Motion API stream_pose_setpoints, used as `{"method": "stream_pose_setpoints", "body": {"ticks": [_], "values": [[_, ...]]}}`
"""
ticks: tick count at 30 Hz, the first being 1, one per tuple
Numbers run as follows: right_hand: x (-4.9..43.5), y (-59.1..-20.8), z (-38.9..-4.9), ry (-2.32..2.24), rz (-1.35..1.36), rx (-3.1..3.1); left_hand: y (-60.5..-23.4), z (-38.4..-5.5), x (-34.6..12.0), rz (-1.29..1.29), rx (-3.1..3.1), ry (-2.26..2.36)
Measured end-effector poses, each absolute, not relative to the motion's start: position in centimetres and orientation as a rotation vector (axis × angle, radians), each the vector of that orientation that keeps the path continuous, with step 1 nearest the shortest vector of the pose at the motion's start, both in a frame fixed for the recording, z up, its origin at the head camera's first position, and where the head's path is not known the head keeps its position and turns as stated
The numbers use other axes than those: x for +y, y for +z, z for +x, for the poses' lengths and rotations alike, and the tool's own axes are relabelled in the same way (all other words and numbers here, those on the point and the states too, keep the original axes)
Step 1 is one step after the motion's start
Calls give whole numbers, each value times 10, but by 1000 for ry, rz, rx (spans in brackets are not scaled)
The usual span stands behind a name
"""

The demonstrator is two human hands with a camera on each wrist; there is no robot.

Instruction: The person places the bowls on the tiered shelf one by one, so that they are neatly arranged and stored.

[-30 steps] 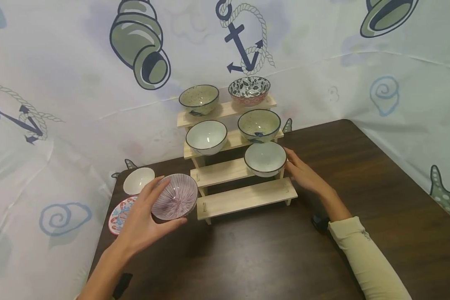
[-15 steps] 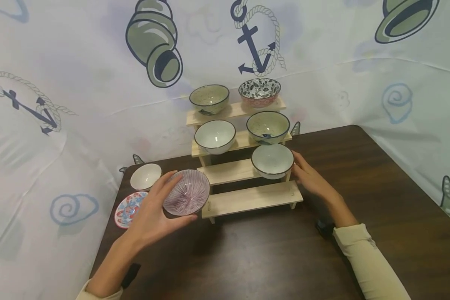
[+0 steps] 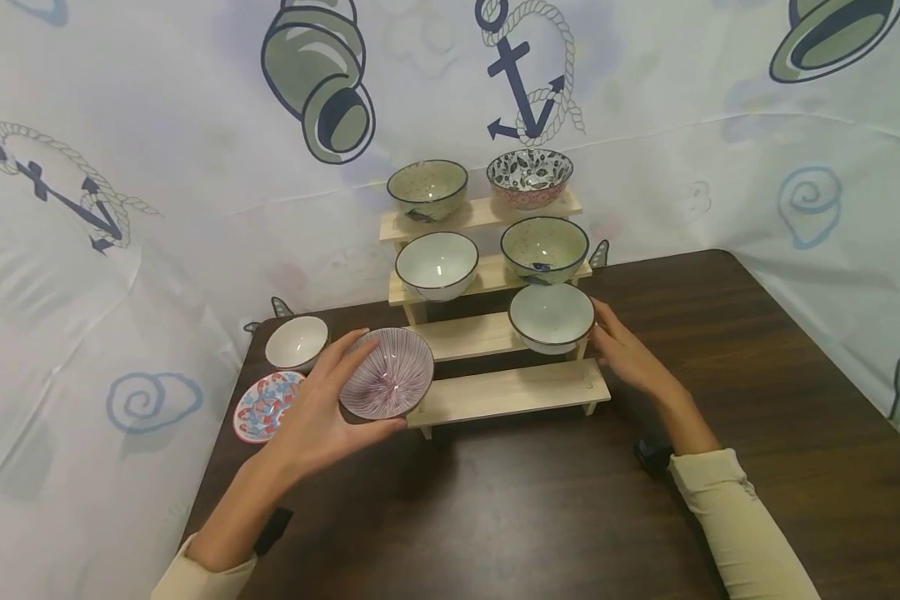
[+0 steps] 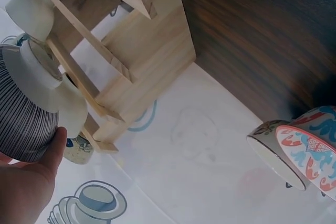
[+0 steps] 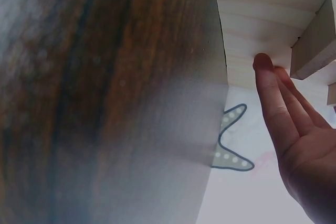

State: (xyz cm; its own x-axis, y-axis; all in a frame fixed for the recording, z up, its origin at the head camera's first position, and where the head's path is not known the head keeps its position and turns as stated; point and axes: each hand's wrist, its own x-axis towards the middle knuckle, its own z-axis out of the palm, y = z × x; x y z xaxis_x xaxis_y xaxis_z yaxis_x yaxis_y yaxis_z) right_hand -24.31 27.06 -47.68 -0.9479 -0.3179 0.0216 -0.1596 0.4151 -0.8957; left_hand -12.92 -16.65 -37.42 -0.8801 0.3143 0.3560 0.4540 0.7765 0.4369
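Observation:
My left hand (image 3: 318,417) pinches a purple-striped bowl (image 3: 390,375), thumb at the near side and fingers over the far rim. The bowl is held up in front of the lower left end of the tiered wooden stand (image 3: 510,393), its inside toward the head camera. In the left wrist view its striped outer wall (image 4: 23,124) shows. At the stand's right side is my right hand (image 3: 633,354), beside a white bowl (image 3: 551,315) on the second step from the bottom. The right wrist view shows its straight fingers (image 5: 275,106) against the stand's side panel.
Higher steps bear a white bowl (image 3: 437,265), two greenish bowls, one at the top left (image 3: 427,187), and a leaf-patterned bowl (image 3: 529,177). Left on the dark table (image 3: 525,500) are a small white bowl (image 3: 297,342) and a red-and-blue patterned dish (image 3: 266,407). A printed cloth hangs behind.
The left hand has carried the striped bowl slightly right and up, closer to the stand's left end. The right hand stays at the stand's right side. The head view has shifted a little.

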Motion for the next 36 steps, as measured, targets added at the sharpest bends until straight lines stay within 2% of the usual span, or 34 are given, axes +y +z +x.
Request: {"method": "stream_pose_setpoints", "body": {"ticks": [36], "values": [[272,-474,-242,-1550,-416,2503,-379,-143,-141,-694,-2663,-829]]}}
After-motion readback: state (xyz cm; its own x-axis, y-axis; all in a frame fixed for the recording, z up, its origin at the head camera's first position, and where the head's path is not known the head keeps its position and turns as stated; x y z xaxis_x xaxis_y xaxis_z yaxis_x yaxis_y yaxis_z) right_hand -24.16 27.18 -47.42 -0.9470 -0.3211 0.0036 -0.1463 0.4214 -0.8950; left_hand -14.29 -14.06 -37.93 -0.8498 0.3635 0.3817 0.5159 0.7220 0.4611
